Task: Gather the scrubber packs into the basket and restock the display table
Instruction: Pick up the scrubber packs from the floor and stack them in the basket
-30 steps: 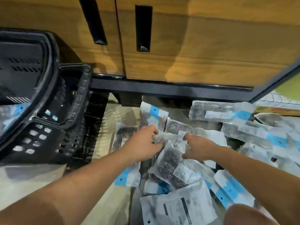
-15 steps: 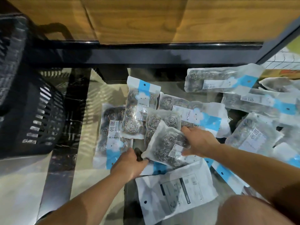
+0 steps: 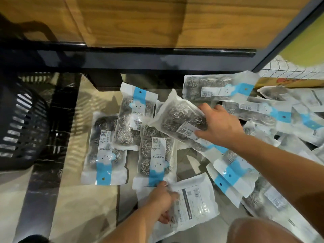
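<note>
Several clear scrubber packs with blue-and-white headers lie scattered on the glossy floor. My right hand (image 3: 220,124) grips one scrubber pack (image 3: 177,116) by its lower end and holds it tilted above the others. My left hand (image 3: 162,199) is closed on the left edge of a face-down pack (image 3: 194,204) with a white printed back. Its thumb touches the bottom of another pack (image 3: 155,155). Two more packs (image 3: 103,155) (image 3: 135,116) lie flat to the left. The black slotted basket (image 3: 21,120) stands at the far left, an arm's reach from both hands.
A wooden cabinet front with a black base rail (image 3: 157,55) runs across the top. A heap of more packs (image 3: 263,111) fills the right side beside a wire grid (image 3: 289,69). My knee (image 3: 254,230) is at the bottom right.
My right hand has lifted its pack up and to the right. My left hand has dropped toward me onto the face-down white pack. The view has tilted down, so the basket shows less.
</note>
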### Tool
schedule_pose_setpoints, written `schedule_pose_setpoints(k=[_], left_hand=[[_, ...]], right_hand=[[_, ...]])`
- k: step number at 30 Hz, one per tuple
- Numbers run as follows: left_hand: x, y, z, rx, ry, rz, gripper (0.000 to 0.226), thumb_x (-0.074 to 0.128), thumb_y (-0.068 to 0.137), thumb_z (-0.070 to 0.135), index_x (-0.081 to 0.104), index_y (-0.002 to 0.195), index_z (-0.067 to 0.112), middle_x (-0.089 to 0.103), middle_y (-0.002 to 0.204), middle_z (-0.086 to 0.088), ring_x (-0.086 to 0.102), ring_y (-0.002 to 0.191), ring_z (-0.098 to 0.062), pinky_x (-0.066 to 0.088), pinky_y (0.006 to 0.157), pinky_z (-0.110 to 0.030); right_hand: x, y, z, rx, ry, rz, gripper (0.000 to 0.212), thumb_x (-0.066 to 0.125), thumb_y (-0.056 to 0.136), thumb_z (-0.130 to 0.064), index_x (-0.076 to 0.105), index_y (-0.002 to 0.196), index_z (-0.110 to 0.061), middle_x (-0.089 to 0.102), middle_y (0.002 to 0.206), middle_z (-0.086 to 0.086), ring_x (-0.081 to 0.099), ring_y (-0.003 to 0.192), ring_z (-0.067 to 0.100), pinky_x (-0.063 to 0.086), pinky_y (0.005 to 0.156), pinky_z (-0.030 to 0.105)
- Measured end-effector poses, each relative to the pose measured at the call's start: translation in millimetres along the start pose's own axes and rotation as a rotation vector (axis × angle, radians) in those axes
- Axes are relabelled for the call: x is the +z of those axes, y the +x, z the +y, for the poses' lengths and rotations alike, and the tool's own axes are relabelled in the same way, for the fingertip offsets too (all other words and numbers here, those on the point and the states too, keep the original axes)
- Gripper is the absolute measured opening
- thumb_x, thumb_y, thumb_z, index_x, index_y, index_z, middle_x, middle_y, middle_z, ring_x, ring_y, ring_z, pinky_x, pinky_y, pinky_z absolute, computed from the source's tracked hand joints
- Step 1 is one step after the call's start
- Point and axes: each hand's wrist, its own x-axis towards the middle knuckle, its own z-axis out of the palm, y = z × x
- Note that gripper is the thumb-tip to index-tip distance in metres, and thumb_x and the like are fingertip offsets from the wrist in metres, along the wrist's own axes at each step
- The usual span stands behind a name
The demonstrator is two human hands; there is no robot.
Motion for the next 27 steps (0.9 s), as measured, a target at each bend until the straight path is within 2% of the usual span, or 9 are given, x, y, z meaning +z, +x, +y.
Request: schedule_pose_setpoints(k=[3,5,8,10,12,17,20,24,27], left_hand=[[8.3,-3.5,14.3,-0.089,0.015,0.007,0.049,0.054,0.096,0.051,0.042,0.134,0.024,0.069,0.091,-0.014,0.075,0.080,-0.028,0.063,0.075,-0.041],[14.2,-5.2,20.5,-0.117,0.021,0.044,0.054,0.049,0.095,0.059,0.045,0.131,0.019,0.068,0.103,-0.017,0.074,0.085,-0.031,0.062,0.080,-0.044],[22.7,-0.7,19.9,-0.091,0.020,0.124,0.074,0.038,0.094,0.068,0.030,0.151,0.020,0.055,0.137,-0.016,0.069,0.105,-0.032,0.058,0.090,-0.043],[25.5,-4.4,16.7,-0.026,0.003,0.202,0.078,0.035,0.095,0.069,0.028,0.154,0.018,0.044,0.151,-0.011,0.054,0.129,-0.031,0.046,0.105,-0.038],[26.8,-15.4,16.2,0.038,-0.058,0.285,0.074,0.039,0.094,0.068,0.036,0.149,0.018,0.045,0.152,-0.005,0.046,0.136,-0.026,0.039,0.108,-0.032],[15.6,-56.3,18.6,0.147,-0.319,0.471,0.040,0.071,0.084,0.052,0.058,0.098,0.016,0.071,0.110,-0.002,0.065,0.104,-0.024,0.047,0.090,-0.029],[-3.3,-83.7,23.8,0.241,-0.357,0.516,0.035,0.081,0.076,0.030,0.050,0.074,0.014,0.062,0.069,0.001,0.061,0.068,-0.015,0.052,0.073,-0.029],[-37.1,-136.0,51.4,0.479,-0.336,0.575,0.038,0.068,0.078,0.001,0.038,0.067,0.021,0.046,0.061,0.002,0.043,0.052,-0.010,0.042,0.056,-0.018],[-75.9,-184.7,73.4,0.728,-0.288,0.626,0.043,0.067,0.077,0.002,0.041,0.066,0.034,0.047,0.071,0.002,0.041,0.059,-0.014,0.039,0.061,-0.028]], right_hand=[[-6.9,-11.0,11.1,0.013,0.028,0.028,0.067,0.070,0.083,-0.047,0.034,0.136,-0.027,0.029,0.082,-0.014,0.047,0.114,0.026,0.049,0.078,0.041],[-12.0,-17.1,17.7,0.032,0.042,0.043,0.069,0.070,0.083,-0.045,0.033,0.138,-0.028,0.042,0.095,-0.008,0.045,0.118,0.025,0.050,0.081,0.042],[-20.6,-22.0,25.7,0.026,0.034,0.068,0.067,0.069,0.083,-0.048,0.034,0.137,-0.029,0.056,0.124,-0.004,0.039,0.123,0.023,0.049,0.081,0.043],[-30.6,-21.8,29.5,0.018,0.041,0.104,0.065,0.068,0.083,-0.051,0.037,0.135,-0.029,0.059,0.125,-0.005,0.037,0.123,0.021,0.049,0.080,0.042],[-45.4,-20.1,30.5,0.026,0.063,0.129,0.063,0.068,0.083,-0.052,0.039,0.134,-0.029,0.060,0.119,-0.004,0.037,0.123,0.021,0.049,0.081,0.042],[-89.3,-11.7,20.7,0.000,0.093,0.190,0.061,0.073,0.081,-0.045,0.042,0.130,-0.028,0.061,0.117,-0.003,0.037,0.120,0.021,0.050,0.080,0.041],[-119.8,-7.2,2.0,-0.074,0.083,0.230,0.057,0.072,0.081,-0.046,0.042,0.126,-0.029,0.059,0.111,-0.007,0.037,0.111,0.019,0.048,0.075,0.040],[-169.2,-9.3,-32.8,-0.203,0.175,0.292,0.057,0.076,0.080,-0.038,0.044,0.127,-0.028,0.045,0.094,-0.016,0.038,0.113,0.021,0.050,0.078,0.043],[-211.1,-12.2,-64.9,-0.291,0.207,0.376,0.062,0.078,0.079,-0.035,0.043,0.130,-0.027,0.042,0.082,-0.021,0.037,0.111,0.019,0.046,0.074,0.039]])
